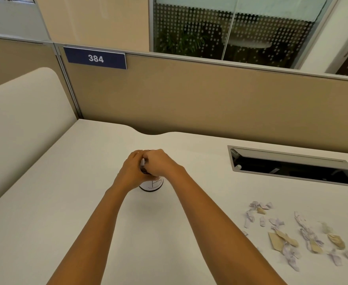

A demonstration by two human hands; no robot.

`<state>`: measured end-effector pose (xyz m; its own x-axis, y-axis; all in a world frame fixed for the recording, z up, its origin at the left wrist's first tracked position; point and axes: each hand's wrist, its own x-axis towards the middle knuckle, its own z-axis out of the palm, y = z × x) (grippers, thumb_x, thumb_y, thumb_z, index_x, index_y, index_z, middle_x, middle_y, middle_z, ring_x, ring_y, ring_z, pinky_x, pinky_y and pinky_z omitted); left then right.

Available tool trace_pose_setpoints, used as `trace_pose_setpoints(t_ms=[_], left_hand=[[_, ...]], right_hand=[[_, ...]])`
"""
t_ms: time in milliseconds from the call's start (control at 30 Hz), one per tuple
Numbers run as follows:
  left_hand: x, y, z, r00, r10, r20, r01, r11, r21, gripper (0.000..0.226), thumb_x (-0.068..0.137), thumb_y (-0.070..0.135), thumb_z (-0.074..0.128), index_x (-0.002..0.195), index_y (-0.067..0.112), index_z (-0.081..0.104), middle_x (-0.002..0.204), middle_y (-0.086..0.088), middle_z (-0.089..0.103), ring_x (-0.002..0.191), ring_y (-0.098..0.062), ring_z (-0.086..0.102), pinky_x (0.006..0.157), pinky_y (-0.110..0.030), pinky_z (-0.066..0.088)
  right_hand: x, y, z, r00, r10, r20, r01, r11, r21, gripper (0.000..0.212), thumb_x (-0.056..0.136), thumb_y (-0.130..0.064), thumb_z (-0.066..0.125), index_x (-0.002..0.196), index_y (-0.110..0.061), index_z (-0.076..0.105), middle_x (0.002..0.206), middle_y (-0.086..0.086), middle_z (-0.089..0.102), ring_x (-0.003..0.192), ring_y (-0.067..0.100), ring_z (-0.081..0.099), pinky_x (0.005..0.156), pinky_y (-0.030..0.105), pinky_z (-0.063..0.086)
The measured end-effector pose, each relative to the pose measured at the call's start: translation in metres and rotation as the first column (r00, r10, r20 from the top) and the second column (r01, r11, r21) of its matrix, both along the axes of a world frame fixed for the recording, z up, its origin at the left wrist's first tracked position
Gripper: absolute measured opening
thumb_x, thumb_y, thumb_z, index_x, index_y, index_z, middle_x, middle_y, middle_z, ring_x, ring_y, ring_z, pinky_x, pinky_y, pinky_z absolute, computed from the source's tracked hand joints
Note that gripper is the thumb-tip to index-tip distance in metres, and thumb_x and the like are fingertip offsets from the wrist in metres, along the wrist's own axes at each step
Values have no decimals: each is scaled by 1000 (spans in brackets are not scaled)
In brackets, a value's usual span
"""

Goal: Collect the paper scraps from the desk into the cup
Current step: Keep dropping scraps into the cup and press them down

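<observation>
In the head view, a white cup (151,184) is seen standing upright on the tabletop (87,202). The left hand (131,171) is wrapped around its upper part, and the right hand (158,162) is closed over its top; whether anything is pinched there cannot be told. Paper scraps (296,233) are scattered well apart to the right, below an open cable hatch (292,163).

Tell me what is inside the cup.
Both hands, left hand and right hand, cover the cup mouth. A white sliver shows between them; the contents stay hidden.
</observation>
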<state>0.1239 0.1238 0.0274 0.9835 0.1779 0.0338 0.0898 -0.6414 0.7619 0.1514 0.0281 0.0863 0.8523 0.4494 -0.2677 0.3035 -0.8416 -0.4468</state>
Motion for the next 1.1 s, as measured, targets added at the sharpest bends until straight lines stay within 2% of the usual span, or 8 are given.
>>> trace_pose_setpoints(t_ms=[100,233,367,533,900,967,1033,1100], left_hand=[[-2,0,1,1000,-2,0,2,1000,-22,82,59,22,87,130,18,45,131,-5,53,110,-25,56,88,-31,45],[-4,1,3,1000,-26,-13,26,999,-31,99,62,25,86,143,20,30,140,-5,48,123,-26,50,100,-36,44],[-8,1,4,997,-71,-7,70,996,-49,115,67,21,82,150,26,3,145,-4,44,128,-25,48,105,-36,39],[-8,1,2,993,-116,-9,115,992,-42,112,79,12,72,146,29,-15,155,-2,26,136,-25,39,111,-40,34],[-9,8,-7,995,-44,90,57,988,-147,102,78,13,73,149,28,2,141,0,45,119,-20,53,99,-26,40],[-8,9,-9,994,-46,97,59,990,-130,104,75,15,76,149,29,4,140,2,47,117,-19,55,99,-28,42],[-6,10,-11,994,-42,99,54,991,-122,105,74,17,77,149,31,5,139,3,48,116,-19,56,99,-32,44],[-6,10,-12,994,-41,97,52,992,-117,107,72,18,78,149,32,6,139,4,49,115,-18,56,98,-33,45]], right_hand=[[-1,-14,13,998,-37,51,30,993,118,34,88,-6,56,121,-12,62,123,12,61,107,29,60,90,33,51],[1,-27,18,978,-201,50,177,935,309,42,84,7,58,120,-15,62,127,9,60,111,26,59,86,30,51],[-7,-21,14,993,-66,94,57,994,96,40,91,-2,51,129,-14,55,127,12,60,113,30,58,97,37,49],[-15,-9,-5,993,108,-50,-112,988,-107,47,102,-27,18,143,-13,36,150,11,37,138,28,33,118,41,20],[-3,4,-12,958,-25,-286,-33,980,-195,57,99,-39,18,150,-16,12,159,9,16,147,26,14,119,36,11],[1,7,-19,939,-71,-338,18,987,-157,57,99,-39,23,150,-15,16,158,9,20,145,25,18,115,24,15],[4,9,-26,925,-116,-361,94,993,-77,56,99,-35,33,149,-13,19,156,8,24,143,22,23,99,7,18],[5,10,-26,939,-75,-336,46,995,-92,56,99,-36,28,149,-13,19,155,10,25,143,25,23,110,15,16]])
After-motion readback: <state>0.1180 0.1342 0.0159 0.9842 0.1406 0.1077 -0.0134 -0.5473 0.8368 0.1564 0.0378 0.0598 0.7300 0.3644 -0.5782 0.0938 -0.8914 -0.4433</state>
